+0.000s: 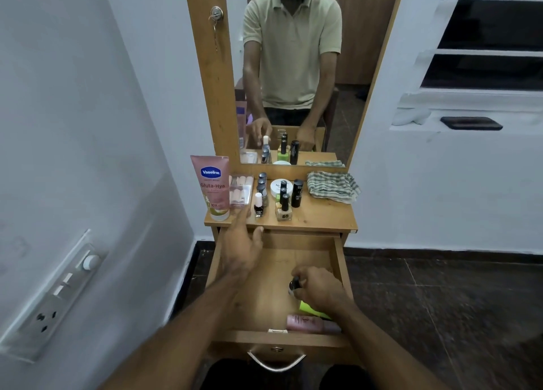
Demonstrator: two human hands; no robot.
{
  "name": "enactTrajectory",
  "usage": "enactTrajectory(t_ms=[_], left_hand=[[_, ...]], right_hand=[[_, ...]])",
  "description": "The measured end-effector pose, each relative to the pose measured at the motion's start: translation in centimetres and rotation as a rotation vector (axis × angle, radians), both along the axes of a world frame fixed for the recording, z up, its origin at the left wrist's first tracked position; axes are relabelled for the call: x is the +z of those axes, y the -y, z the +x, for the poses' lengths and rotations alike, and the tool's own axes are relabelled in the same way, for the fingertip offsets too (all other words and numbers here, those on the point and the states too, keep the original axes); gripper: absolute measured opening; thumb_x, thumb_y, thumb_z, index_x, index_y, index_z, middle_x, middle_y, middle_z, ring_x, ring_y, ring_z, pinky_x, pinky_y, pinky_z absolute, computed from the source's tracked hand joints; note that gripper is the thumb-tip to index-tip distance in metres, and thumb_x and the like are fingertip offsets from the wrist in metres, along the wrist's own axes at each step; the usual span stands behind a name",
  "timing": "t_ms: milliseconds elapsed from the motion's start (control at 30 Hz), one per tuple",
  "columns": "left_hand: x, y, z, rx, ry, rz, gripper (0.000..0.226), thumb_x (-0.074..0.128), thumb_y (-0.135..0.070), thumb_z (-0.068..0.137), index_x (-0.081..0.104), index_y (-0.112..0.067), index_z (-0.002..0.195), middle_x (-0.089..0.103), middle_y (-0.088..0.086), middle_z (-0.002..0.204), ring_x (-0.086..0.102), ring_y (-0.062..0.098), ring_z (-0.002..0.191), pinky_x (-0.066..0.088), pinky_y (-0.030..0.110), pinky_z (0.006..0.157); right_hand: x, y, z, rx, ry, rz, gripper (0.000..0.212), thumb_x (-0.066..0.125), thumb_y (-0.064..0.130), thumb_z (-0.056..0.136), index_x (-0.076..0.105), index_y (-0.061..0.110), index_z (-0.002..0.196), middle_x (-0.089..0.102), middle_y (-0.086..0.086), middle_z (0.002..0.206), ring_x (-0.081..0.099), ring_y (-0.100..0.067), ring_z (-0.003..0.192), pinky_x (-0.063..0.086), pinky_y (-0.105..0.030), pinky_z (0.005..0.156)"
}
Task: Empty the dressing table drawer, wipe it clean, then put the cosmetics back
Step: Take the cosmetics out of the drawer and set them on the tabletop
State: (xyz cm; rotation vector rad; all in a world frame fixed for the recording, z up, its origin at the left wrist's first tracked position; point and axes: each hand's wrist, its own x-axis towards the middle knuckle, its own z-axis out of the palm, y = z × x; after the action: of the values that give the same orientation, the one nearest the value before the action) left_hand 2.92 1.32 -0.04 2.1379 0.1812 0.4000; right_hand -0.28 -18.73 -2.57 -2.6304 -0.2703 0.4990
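Observation:
The wooden drawer is pulled out below the dressing table top. My right hand is inside the drawer, closed on a small dark bottle. A pink bottle and a yellow-green item lie at the drawer's front right. My left hand hovers over the drawer's back left with fingers spread, holding nothing, its fingertips near the table top's edge. On the top stand a pink Vaseline tube, a clear case, several nail polish bottles, a white jar and a black tube.
A checked cloth lies on the table top's right side. A mirror rises behind the table and reflects a person. A white wall with a switch panel is at the left. A window ledge with a dark object is at the right.

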Motion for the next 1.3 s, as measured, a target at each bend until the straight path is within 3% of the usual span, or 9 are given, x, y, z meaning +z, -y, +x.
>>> enactTrajectory(t_ms=[133,200,267,367,533,633,833,1167,1300], left_hand=[[-0.9,1.1,-2.4,-0.120,-0.080,0.021,0.044,0.070,-0.025,0.092,0.058,-0.033,0.134,0.065,-0.013,0.124,0.068,0.008,0.089,0.060,0.037,0.084],[-1.5,1.2,-2.9,-0.290,-0.252,0.024,0.042,0.070,-0.020,0.091,0.061,-0.034,0.129,0.066,-0.014,0.120,0.067,0.008,0.091,0.059,0.035,0.087],[-1.8,1.2,-3.2,-0.467,-0.408,0.133,0.046,0.072,-0.017,0.089,0.061,-0.030,0.132,0.063,-0.014,0.121,0.064,0.008,0.098,0.056,0.031,0.090],[-1.4,1.6,-3.3,-0.518,-0.441,0.103,0.035,0.072,-0.016,0.089,0.068,-0.026,0.122,0.068,-0.009,0.111,0.066,0.009,0.087,0.058,0.034,0.085],[-0.7,2.3,-2.7,-0.411,-0.314,0.053,0.005,0.069,-0.034,0.085,0.065,-0.033,0.082,0.070,-0.011,0.077,0.069,0.012,0.074,0.058,0.043,0.076],[-0.1,2.9,-2.3,-0.342,-0.261,0.056,0.016,0.066,-0.051,0.075,0.067,-0.037,0.085,0.069,-0.019,0.075,0.068,0.006,0.076,0.057,0.040,0.076],[0.5,3.5,-1.7,-0.258,-0.181,0.048,0.036,0.063,-0.067,0.065,0.069,-0.045,0.093,0.070,-0.027,0.082,0.066,-0.003,0.080,0.059,0.040,0.076],[-0.2,2.9,-1.7,-0.281,-0.319,0.101,0.020,0.075,-0.042,0.081,0.067,-0.040,0.099,0.070,-0.024,0.083,0.065,-0.002,0.084,0.056,0.035,0.085],[-1.3,1.9,-2.3,-0.298,-0.376,0.111,0.013,0.074,-0.038,0.085,0.064,-0.042,0.092,0.069,-0.021,0.085,0.065,0.000,0.085,0.057,0.035,0.085]], right_hand=[[-0.6,0.0,0.1,-0.027,-0.023,0.105,0.022,0.071,0.032,0.091,0.067,0.031,0.113,0.071,0.009,0.108,0.065,-0.008,0.099,0.056,-0.038,0.091],[-0.5,0.3,0.4,-0.063,-0.017,0.222,0.018,0.075,0.029,0.086,0.069,0.031,0.103,0.074,0.011,0.098,0.068,-0.006,0.094,0.056,-0.040,0.089],[0.6,0.6,0.8,-0.108,-0.006,0.359,0.022,0.076,0.017,0.085,0.069,0.027,0.103,0.075,0.011,0.095,0.069,0.002,0.089,0.056,-0.030,0.086],[3.0,0.8,1.6,-0.141,0.013,0.491,0.034,0.074,0.004,0.088,0.060,0.022,0.113,0.070,0.012,0.101,0.065,0.014,0.085,0.047,-0.007,0.076],[5.0,0.8,2.7,-0.144,0.136,0.576,0.032,0.073,0.007,0.089,0.060,0.030,0.107,0.069,0.007,0.105,0.069,-0.010,0.097,0.057,-0.030,0.091],[5.2,0.9,3.2,-0.152,0.163,0.617,0.030,0.074,0.008,0.088,0.065,0.029,0.108,0.070,0.007,0.105,0.070,-0.008,0.098,0.058,-0.035,0.093],[5.7,1.3,3.2,-0.190,0.178,0.675,0.033,0.083,0.027,0.084,0.070,0.024,0.114,0.074,0.007,0.100,0.070,-0.005,0.092,0.057,-0.023,0.084],[5.8,0.7,7.1,-0.351,0.352,0.449,0.038,0.082,0.029,0.084,0.069,0.022,0.119,0.071,0.011,0.104,0.066,-0.007,0.090,0.058,-0.034,0.085],[5.1,0.0,8.4,-0.384,0.360,0.446,0.039,0.085,0.029,0.082,0.067,0.019,0.115,0.070,0.008,0.101,0.065,-0.009,0.089,0.057,-0.028,0.080]])
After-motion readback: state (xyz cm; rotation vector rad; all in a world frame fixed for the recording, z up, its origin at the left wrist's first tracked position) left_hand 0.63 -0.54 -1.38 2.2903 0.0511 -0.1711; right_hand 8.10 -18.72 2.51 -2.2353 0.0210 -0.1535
